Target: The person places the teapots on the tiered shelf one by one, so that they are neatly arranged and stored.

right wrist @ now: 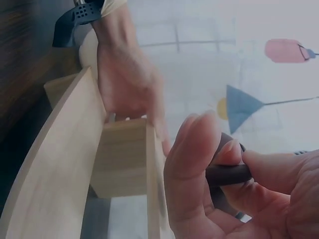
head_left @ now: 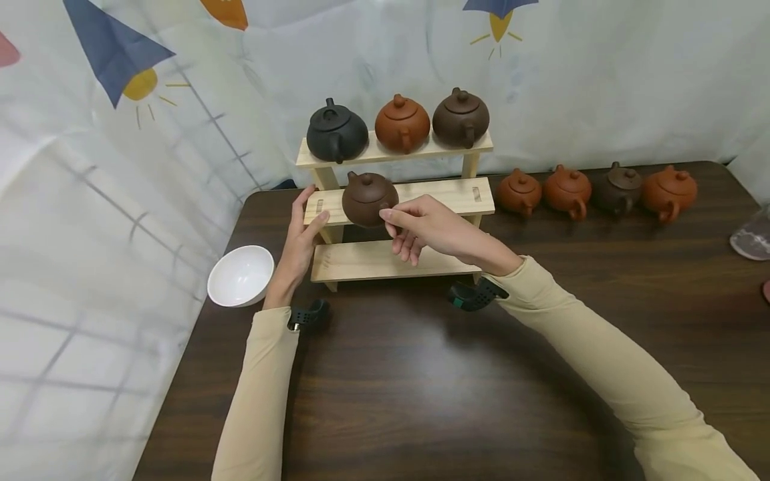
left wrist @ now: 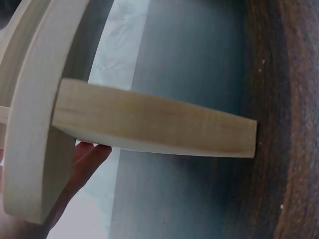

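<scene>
A dark brown clay teapot (head_left: 365,194) is at the left part of the middle tier of a wooden three-tier display rack (head_left: 433,194). My right hand (head_left: 432,228) pinches its handle between thumb and forefinger, the other fingers loosely bent. In the right wrist view the dark handle (right wrist: 228,175) shows between the fingers; most of the pot is hidden there. Whether the pot's base touches the board cannot be told. My left hand (head_left: 296,248) holds the left end of that same tier, thumb on top. The left wrist view shows its fingers (left wrist: 82,169) behind a rack leg (left wrist: 154,119).
On the top tier stand a black teapot (head_left: 337,133), an orange-brown teapot (head_left: 402,125) and a dark brown teapot (head_left: 460,120). Several small teapots (head_left: 568,190) line the table's back right. A white bowl (head_left: 240,275) sits left; a clear glass container (head_left: 753,237) stands far right.
</scene>
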`<state>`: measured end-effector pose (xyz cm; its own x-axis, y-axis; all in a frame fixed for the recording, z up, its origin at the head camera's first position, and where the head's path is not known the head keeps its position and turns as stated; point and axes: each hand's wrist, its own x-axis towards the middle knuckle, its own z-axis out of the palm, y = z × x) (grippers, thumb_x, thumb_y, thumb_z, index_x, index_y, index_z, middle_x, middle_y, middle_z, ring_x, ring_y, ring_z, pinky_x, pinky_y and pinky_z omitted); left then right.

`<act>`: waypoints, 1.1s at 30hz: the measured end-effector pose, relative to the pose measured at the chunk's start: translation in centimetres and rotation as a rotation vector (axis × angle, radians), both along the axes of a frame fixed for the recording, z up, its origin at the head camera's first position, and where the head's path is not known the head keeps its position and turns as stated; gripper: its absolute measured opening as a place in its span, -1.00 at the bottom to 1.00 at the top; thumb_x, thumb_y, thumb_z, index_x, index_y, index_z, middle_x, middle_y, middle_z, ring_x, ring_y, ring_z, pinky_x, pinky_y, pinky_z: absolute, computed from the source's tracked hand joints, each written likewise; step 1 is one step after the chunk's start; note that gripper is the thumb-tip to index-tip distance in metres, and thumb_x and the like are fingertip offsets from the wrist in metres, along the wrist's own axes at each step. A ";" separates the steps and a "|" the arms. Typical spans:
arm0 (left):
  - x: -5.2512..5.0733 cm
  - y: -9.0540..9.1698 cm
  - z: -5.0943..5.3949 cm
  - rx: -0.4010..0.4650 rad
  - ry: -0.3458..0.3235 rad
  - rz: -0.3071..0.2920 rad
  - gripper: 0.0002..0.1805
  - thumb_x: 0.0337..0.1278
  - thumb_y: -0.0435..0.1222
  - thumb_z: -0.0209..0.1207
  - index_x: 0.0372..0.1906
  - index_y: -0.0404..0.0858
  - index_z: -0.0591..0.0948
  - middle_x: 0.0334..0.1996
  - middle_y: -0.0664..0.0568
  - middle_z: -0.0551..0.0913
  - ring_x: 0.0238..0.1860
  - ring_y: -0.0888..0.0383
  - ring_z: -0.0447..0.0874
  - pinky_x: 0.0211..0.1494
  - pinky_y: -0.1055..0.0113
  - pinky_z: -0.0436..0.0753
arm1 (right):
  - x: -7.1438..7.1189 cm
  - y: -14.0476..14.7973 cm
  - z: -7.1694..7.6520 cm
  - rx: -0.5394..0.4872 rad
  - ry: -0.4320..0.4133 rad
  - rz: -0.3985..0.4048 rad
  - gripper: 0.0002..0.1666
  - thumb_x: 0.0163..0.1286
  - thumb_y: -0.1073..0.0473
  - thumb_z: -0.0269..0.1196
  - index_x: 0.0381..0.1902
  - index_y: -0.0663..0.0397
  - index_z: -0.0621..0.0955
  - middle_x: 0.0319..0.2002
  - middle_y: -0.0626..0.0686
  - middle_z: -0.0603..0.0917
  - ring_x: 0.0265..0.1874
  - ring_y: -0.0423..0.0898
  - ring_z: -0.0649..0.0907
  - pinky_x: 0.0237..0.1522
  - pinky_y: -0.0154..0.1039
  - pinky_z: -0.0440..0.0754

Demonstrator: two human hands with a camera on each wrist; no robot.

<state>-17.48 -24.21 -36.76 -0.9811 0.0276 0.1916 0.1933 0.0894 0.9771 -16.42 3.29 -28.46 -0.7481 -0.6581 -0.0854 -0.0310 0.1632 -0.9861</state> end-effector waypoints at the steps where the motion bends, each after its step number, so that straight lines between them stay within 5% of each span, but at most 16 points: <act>1: 0.0 -0.1 0.0 0.007 0.000 -0.004 -0.28 0.57 -0.35 -0.03 0.66 -0.29 0.00 0.54 -0.22 0.13 0.40 0.10 0.22 0.43 0.33 0.21 | -0.1 -0.4 0.0 -0.001 -0.001 0.001 -0.54 0.72 0.10 0.02 -0.35 0.33 0.54 -0.50 0.11 0.64 -0.58 -0.13 0.62 -0.49 -0.24 0.65; 23: 0.1 -0.4 0.0 -0.025 -0.008 -0.009 -0.28 0.58 -0.31 -0.06 0.67 -0.27 -0.02 0.58 -0.20 0.11 0.48 0.03 0.18 0.47 0.25 0.21 | -0.3 -5.2 -1.0 0.042 0.045 -0.043 -0.53 0.73 0.00 0.02 -0.27 0.25 0.61 -0.45 0.20 0.73 -0.60 -0.14 0.61 -0.55 -0.27 0.56; 33: 0.0 -0.5 -0.2 -0.067 -0.014 -0.004 -0.30 0.58 -0.26 -0.12 0.68 -0.22 -0.01 0.61 -0.12 0.06 0.33 0.11 0.23 0.22 0.31 0.31 | 0.0 -6.9 -1.3 0.039 0.066 -0.025 -0.58 0.74 0.03 0.00 -0.20 0.21 0.62 -0.39 0.21 0.73 -0.62 -0.12 0.56 -0.57 -0.28 0.50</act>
<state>-17.49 -24.73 -36.94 -0.9835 0.0439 0.1755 0.1803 0.1539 0.9715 -16.43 -3.66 -29.77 -0.7691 -0.6362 -0.0605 -0.0909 0.2026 -0.9750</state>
